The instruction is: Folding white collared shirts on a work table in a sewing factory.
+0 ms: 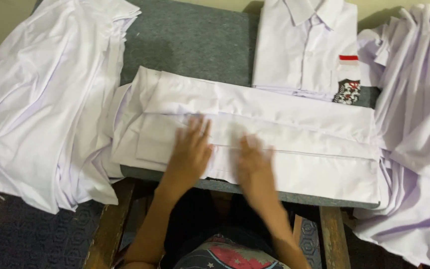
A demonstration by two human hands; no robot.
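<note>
Head view: both palms press flat, fingers spread, on a half-folded white shirt [284,144] on the grey padded table [190,40]; left hand [191,149] beside right hand [254,164], a folded shirt [304,50] beyond, loose shirts [41,99] alongside.

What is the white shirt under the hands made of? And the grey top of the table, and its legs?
The white shirt looks like thin woven cloth, matte: it holds sharp folds and creases. Both hands, left and right, press flat on it. The grey table top seems covered in felt or carpet-like fabric, fuzzy and dull. The table legs look like worn brown wood, with visible grain.
</note>
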